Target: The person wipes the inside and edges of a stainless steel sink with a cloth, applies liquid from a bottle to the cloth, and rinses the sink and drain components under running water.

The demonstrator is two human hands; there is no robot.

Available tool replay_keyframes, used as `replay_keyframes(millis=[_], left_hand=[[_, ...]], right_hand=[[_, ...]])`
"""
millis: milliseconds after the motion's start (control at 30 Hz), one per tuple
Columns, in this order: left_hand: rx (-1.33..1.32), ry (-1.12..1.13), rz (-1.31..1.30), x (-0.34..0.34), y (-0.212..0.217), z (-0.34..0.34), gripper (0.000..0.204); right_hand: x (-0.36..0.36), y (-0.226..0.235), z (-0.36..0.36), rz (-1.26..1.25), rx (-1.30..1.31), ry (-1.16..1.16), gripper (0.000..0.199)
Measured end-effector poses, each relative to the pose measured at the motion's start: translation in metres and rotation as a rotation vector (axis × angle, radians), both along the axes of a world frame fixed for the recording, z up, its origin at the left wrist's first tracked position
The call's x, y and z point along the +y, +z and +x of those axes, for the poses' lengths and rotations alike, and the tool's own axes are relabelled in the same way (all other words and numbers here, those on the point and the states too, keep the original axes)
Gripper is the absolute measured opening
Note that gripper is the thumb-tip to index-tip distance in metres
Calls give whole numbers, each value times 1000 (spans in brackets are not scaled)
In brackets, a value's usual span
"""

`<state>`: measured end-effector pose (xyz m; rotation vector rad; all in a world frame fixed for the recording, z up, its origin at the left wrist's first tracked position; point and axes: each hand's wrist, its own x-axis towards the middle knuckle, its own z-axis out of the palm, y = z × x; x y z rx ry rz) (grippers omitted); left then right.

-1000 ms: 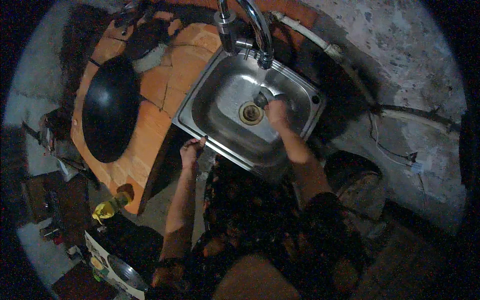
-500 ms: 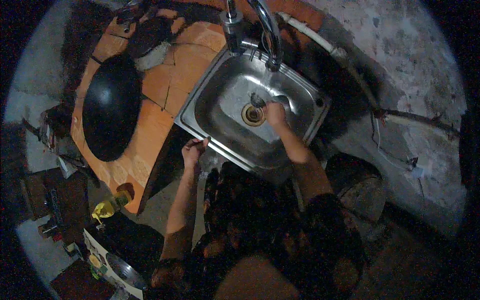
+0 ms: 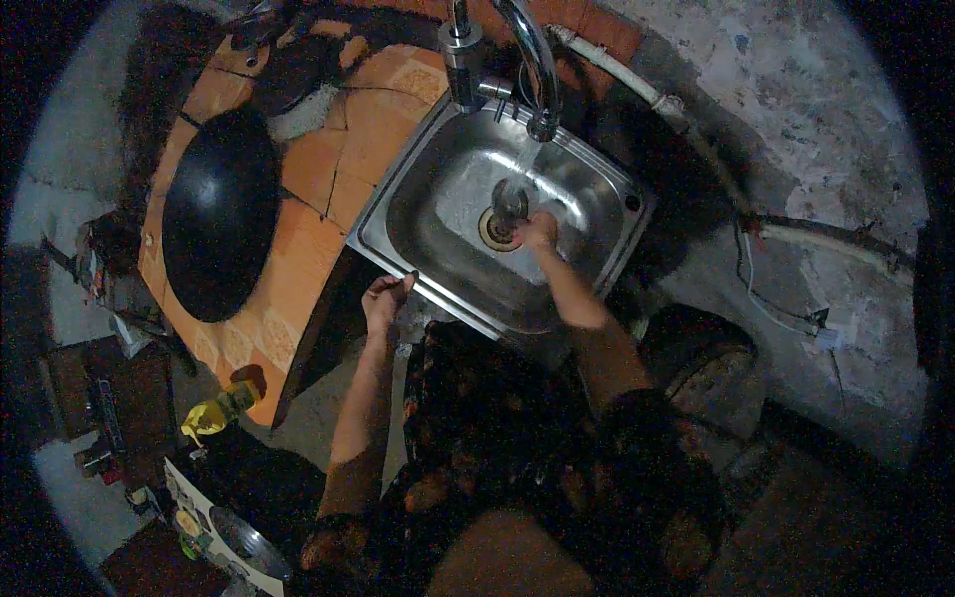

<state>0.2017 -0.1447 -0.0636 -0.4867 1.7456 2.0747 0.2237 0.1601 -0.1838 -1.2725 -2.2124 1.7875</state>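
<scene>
Water runs from the chrome faucet (image 3: 542, 124) into the square stainless steel sink (image 3: 453, 264). My right hand (image 3: 538, 231) is inside the basin, just right of the round drain (image 3: 494, 231). Its fingers are closed on a dark, rounded thing (image 3: 510, 204) with a shiny, wet look, held under the stream. Dim light and running water hide what kind of thing it is. At the sink's near left edge, my left hand (image 3: 386, 300) is closed with curled fingers, the fingertips gripping the metal rim.
Left of the sink is an orange tiled counter (image 3: 313, 244) with a large black oval pan or lid (image 3: 221, 214). A bottle of yellow liquid (image 3: 224, 408) lies tilted by its near corner. A pale pipe (image 3: 637, 85) runs along the wall at the right.
My right hand has shifted slightly down and left toward the drain. The dark thing has turned and now shows on the hand's far left side. My left hand has stayed at the rim.
</scene>
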Motion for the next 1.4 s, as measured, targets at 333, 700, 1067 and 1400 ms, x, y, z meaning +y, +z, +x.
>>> replay_keyframes(millis=[333, 700, 1067, 1400], left_hand=[[-13, 97, 22, -5, -2, 12, 23], [-44, 82, -94, -4, -2, 11, 26], [913, -141, -678, 40, 57, 20, 19], [-54, -353, 200, 135, -11, -34, 6]], right_hand=[[-27, 81, 27, -903, 369, -119, 19], [-39, 119, -7, -635, 435, -164, 17], [-30, 143, 35, -594, 398, -113, 16], [-32, 140, 40, -665, 271, -20, 16]])
